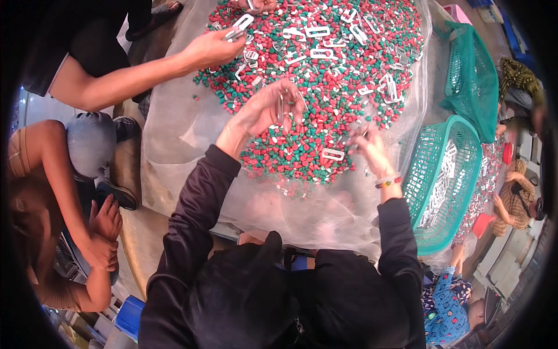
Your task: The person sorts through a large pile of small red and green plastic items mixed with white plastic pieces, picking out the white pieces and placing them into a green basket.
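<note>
A wide heap of small red, green and white cone-shaped pieces (308, 139) lies on a translucent sheet (192, 174). Several slotted silvery metal parts (333, 154) are scattered on it. Above the middle of the heap, my left hand (264, 110) curls its fingers around something thin and silvery that I cannot make out. To the right, my right hand (375, 152), with a beaded bracelet at the wrist, hovers over the heap's edge. Its fingers are bent together, blurred by motion, around a small greyish thing that is too smeared to name.
Another person's hand (212, 49) holds slotted metal parts at the upper left. A green basket (427, 168) at the right contains many metal parts; a green netted basket (468, 81) stands beyond it. Someone sits at the left with crossed hands (103, 238). More people work at far right.
</note>
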Demonstrator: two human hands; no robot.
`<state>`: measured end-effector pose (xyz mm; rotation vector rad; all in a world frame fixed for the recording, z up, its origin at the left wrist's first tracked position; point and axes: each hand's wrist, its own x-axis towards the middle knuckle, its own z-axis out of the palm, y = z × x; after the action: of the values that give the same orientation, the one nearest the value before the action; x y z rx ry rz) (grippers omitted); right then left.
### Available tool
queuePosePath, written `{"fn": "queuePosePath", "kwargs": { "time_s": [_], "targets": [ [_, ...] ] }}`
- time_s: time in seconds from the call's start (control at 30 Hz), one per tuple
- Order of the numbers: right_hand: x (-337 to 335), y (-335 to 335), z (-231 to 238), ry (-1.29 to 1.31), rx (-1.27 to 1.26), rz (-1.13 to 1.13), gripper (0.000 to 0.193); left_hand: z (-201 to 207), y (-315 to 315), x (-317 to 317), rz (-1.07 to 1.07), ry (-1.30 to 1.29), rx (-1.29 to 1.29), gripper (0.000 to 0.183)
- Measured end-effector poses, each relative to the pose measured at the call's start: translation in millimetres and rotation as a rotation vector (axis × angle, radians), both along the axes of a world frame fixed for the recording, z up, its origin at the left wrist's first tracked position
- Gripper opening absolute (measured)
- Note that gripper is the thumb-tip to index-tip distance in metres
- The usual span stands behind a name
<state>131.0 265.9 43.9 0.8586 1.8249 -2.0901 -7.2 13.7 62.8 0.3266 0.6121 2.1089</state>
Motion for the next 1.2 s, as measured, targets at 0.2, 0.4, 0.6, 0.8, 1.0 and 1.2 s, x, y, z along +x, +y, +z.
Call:
{"fn": "queuePosePath", "kwargs": {
  "time_s": [0.2,0.4,0.6,0.8,1.0,1.2],
  "targets": [
    [26,-19,5,-0.061,-0.112,-0.121,0.009,-26,33,-20,0.016,1.486,-1.126,0.026],
    [34,-22,1,0.272,1.247,0.456,0.022,-40,29,-14,0.072,1.82,-1.25,0.024],
    [42,-40,-19,0.202,1.12,0.667,0.025,34,23,17,-0.043,0.073,-0.383,0.021],
    [35,-29,9,0.314,0.798,0.34,0.024,35,21,38,-0.168,-0.105,-0.11,0.022],
    [43,-35,40,-0.027,-0.163,-0.078,0.014,22,47,65,-0.25,-0.015,-0.399,0.023],
    [76,-14,45,-0.096,-0.19,-0.158,0.021,27,66,79,-0.52,0.171,-0.987,0.035]
  ]
}}
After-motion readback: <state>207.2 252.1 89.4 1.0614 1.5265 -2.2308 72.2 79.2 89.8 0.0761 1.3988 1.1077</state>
